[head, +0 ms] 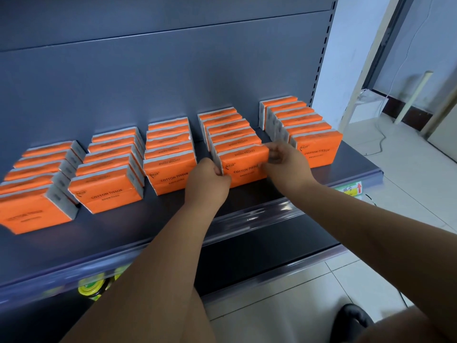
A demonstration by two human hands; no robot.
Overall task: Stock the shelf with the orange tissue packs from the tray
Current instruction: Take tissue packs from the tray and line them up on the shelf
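Item: shelf (148,219), dark grey metal, with a grey back panel (173,70) at 12 o'clock and a clear price rail (247,219) along its front edge. Stock: orange tissue packs (106,194) marked COTTON TISSUE, stood upright on edge and filed in five rows that run from the front of the shelf back toward the panel; the rows are set apart from one another, from 9 o'clock to 2 o'clock of the view. Front pack (243,167) of the fourth row from the left: stood on the shelf just right of centre, touching the pack behind it, and held at both ends. Left hand (207,179): placed at 9 o'clock of this pack, fingers curled and pressed together, its white left end pinched by the fingertips. Right hand (286,164): placed at 3 o'clock of the pack, fingers bunched, the upper right corner pinched; the exact lie of each finger cannot be told, as this hand is blurred. Label (351,189), yellow and green with a red arrow: fixed in the rail at 3 o'clock. Yellow-green items (96,285): seen below the shelf at 7 o'clock, blurred. Tiled floor (395,219): at 4 o'clock, with a black shoe (353,315) at 5 o'clock.
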